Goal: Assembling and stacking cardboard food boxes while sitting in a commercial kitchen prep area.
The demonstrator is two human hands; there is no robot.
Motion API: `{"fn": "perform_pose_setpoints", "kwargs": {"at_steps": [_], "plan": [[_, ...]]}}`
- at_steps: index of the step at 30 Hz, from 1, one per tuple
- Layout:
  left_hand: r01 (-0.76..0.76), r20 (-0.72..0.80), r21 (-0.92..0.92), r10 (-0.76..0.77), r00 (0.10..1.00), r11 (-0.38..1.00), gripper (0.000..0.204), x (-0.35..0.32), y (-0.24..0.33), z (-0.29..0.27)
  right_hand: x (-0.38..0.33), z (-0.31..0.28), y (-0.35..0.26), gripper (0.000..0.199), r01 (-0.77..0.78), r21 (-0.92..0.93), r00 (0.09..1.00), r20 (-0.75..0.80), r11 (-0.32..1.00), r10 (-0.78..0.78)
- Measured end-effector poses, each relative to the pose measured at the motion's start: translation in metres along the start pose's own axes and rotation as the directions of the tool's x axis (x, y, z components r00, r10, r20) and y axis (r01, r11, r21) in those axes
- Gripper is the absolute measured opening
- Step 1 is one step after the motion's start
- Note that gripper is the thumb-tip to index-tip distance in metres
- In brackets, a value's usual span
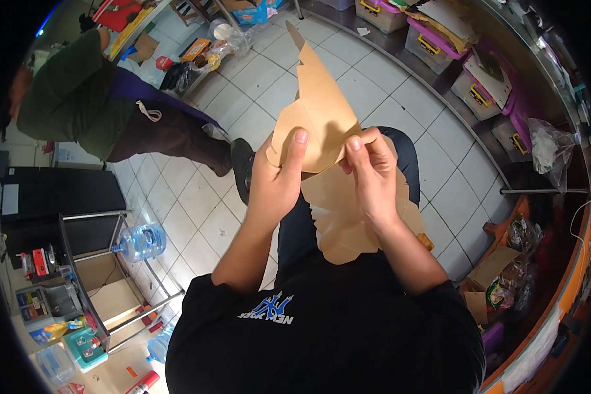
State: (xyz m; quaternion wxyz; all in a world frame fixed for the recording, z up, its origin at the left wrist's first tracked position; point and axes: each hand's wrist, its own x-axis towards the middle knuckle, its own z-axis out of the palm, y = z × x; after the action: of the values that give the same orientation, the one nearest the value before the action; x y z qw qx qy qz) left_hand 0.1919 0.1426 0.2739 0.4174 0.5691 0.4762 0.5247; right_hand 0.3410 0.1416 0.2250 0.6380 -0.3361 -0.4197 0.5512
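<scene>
The left hand [279, 180] grips a folded brown card [318, 108] at its left side, thumb on top. The right hand [376, 180] pinches its lower right edge, thumb against what seems a bent forefinger. Below the raised card, more brown sheets [348, 220] lie across the lap [290, 243]. Purple-lidded boxes [429, 49] line the shelf's [389, 44] front edge.

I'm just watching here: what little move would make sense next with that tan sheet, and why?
Perhaps the right hand should slide its pinch slightly along the edge of the raised tan sheet. Its thumb and fingers already grip there, and the left hand steadies the sheet, thumb on top. Whether that edge is creased, I can't tell.
</scene>
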Motion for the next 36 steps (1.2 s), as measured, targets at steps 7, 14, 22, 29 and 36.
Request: {"fn": "perform_pose_setpoints", "kwargs": {"at_steps": [7,14,22,29,36], "plan": [[-0.046,-0.022,-0.011,0.046,0.999,0.999,0.028,0.003,0.002,-0.003,0.005,0.020,-0.008,0.016,-0.051,-0.005,0.997,-0.066,0.999,0.050],[0.114,0.033,-0.163,-0.110,0.993,0.980,0.020,-0.018,-0.022,0.015,-0.007,0.009,0.013,0.017,0.089,-0.077,0.982,-0.162,0.993,-0.100],[0.193,0.065,-0.293,-0.182,0.981,0.936,0.024,-0.019,-0.024,0.018,0.003,0.014,0.015,0.020,0.169,-0.024,0.980,-0.104,0.985,-0.170],[0.206,0.055,-0.215,-0.199,0.978,0.955,0.028,-0.016,-0.025,0.013,0.006,0.017,0.012,0.013,0.057,-0.004,0.987,-0.150,0.998,-0.057],[0.226,0.131,-0.215,-0.201,0.971,0.950,0.028,-0.023,-0.031,0.017,-0.003,-0.009,0.023,0.055,0.141,-0.604,0.984,-0.005,0.784,-0.180]]}}
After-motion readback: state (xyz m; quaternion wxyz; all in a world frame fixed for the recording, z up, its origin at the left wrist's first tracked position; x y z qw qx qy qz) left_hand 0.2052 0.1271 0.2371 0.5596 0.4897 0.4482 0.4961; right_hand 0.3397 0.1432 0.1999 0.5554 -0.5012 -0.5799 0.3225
